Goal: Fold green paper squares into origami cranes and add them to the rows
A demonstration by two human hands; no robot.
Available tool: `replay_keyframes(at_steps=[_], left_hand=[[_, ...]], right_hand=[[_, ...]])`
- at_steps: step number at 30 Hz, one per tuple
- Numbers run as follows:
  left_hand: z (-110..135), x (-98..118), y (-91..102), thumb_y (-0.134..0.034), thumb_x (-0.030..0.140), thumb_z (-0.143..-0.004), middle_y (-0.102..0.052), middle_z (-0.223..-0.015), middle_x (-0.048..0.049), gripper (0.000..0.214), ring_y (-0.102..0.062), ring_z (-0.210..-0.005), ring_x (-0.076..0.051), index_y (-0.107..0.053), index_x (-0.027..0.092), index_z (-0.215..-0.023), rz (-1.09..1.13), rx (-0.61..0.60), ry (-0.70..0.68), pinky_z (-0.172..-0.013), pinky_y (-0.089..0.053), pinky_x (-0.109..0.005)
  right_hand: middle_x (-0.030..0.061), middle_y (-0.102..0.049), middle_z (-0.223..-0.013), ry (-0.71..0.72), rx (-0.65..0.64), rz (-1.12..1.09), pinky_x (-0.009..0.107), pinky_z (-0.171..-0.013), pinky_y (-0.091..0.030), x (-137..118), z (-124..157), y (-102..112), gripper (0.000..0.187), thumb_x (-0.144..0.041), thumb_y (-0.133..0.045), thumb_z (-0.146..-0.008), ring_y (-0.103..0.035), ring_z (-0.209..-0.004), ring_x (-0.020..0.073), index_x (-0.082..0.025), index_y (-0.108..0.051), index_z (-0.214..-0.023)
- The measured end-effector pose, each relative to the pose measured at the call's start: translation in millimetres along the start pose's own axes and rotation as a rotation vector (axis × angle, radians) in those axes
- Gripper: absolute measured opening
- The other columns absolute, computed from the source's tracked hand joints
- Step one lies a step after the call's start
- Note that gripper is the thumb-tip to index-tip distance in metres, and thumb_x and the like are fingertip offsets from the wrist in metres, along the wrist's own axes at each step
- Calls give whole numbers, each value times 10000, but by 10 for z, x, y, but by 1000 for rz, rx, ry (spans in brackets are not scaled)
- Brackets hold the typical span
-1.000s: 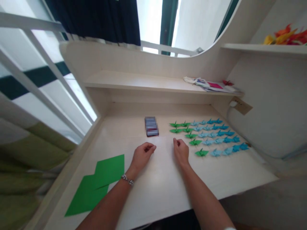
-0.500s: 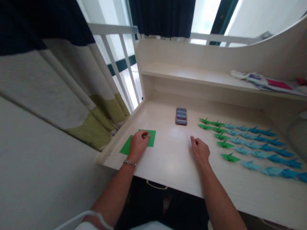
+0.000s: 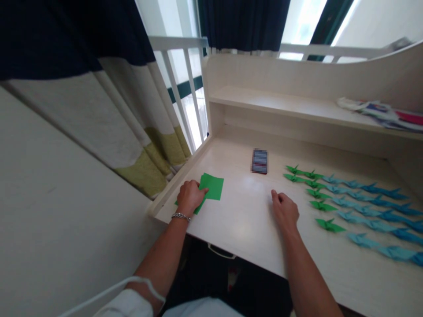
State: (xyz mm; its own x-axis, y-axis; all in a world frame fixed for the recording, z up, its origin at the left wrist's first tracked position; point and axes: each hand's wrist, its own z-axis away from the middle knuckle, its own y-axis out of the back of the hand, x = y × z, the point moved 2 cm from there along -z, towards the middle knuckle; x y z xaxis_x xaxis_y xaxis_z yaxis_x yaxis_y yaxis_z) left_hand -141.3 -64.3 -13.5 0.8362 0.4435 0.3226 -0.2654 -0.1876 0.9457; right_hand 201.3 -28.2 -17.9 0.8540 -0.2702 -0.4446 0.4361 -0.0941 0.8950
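Near the left side of the desk, my left hand (image 3: 191, 197) has its fingers curled at the edge of a sheet of green origami paper (image 3: 213, 187). Its thumb lies over the sheet, and the curled fingertips are mostly hidden. Partly under the hand, a second green sheet (image 3: 199, 207) shows beneath the first. My right hand (image 3: 286, 212) rests on the desk in a loose fist with nothing visible in it. To its right stand rows of folded paper cranes: green cranes (image 3: 329, 225) at the left ends, light blue cranes (image 3: 361, 240) and darker blue cranes (image 3: 391, 214) farther right.
A small dark, blurred rectangular object (image 3: 260, 161) lies at mid-desk. Behind runs a raised shelf (image 3: 274, 100) with papers and bags (image 3: 380, 111) at its right. A curtain (image 3: 132, 132) and a white railing (image 3: 180, 88) border the left side.
The left hand has moved from on top of the green sheets to their left edge, and the sheets now overlap more. The right hand stays in place; the view has shifted slightly left.
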Motion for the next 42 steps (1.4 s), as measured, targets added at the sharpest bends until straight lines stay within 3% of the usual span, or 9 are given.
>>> replay_keyframes(at_steps=[6,12,15,18,21,23,32,37,42], left_hand=[[25,33,-8,-652,372,-724,-679,-907,-101,359,-626,-830,-254,-567,199,-1027,190,94,-44,-691,-427,-322],[22,81,81,-576,432,-770,-670,-755,-69,252,-606,-720,-217,-636,188,-780,239,146,-87,-629,-395,-291],[67,133,76,-554,500,-765,-597,-572,-27,356,-543,-565,-178,-607,174,-632,344,93,-102,-532,-345,-267],[155,231,35,-586,521,-730,-540,-493,2,391,-490,-489,-147,-587,159,-581,562,7,-104,-470,-302,-248],[256,349,9,-612,523,-706,-566,-498,-2,388,-504,-477,-146,-609,149,-606,741,-118,-84,-453,-319,-242],[312,412,3,-608,528,-711,-586,-507,-6,388,-513,-468,-146,-625,148,-634,830,-212,-65,-440,-332,-241],[428,486,-127,-549,560,-753,-606,-613,-27,421,-529,-473,-119,-622,149,-804,1260,-401,140,-390,-316,-217],[387,348,-151,-599,525,-722,-609,-640,-22,395,-508,-489,-106,-642,139,-798,1206,-294,128,-414,-344,-216],[217,6,20,-600,483,-724,-676,-729,-47,353,-598,-630,-169,-661,149,-819,769,-9,33,-544,-420,-256]], right_hand=[[66,-636,-709,18,13,-13,261,-533,-246,-5,-10,-11,530,-601,-317,-865,-490,-645,180,-220,-657,-723],[68,-651,-713,34,41,-74,272,-550,-289,-9,3,5,481,-564,-361,-861,-520,-650,186,-213,-673,-754],[66,-670,-774,202,58,-252,276,-635,-372,-204,125,-31,403,-493,-406,-866,-568,-710,183,-194,-675,-835],[75,-678,-900,401,-49,-509,273,-691,-437,-533,290,-178,357,-460,-489,-829,-605,-734,168,-177,-654,-973],[63,-684,-862,282,-231,-727,265,-580,-475,-774,368,-412,472,-488,-582,-758,-621,-643,163,-174,-578,-1110],[51,-680,-786,184,-306,-824,259,-512,-479,-841,364,-543,459,-487,-607,-733,-620,-595,165,-168,-578,-1062],[-13,-599,-563,27,-381,-1081,253,-436,-476,-770,261,-638,287,-432,-675,-647,-557,-465,136,-171,-581,-723],[-41,-569,-544,3,-321,-1136,242,-397,-437,-714,191,-673,302,-447,-668,-633,-526,-435,126,-186,-545,-722],[-21,-568,-545,33,-290,-1081,228,-383,-390,-500,14,-573,326,-453,-651,-646,-488,-417,115,-152,-600,-760]])
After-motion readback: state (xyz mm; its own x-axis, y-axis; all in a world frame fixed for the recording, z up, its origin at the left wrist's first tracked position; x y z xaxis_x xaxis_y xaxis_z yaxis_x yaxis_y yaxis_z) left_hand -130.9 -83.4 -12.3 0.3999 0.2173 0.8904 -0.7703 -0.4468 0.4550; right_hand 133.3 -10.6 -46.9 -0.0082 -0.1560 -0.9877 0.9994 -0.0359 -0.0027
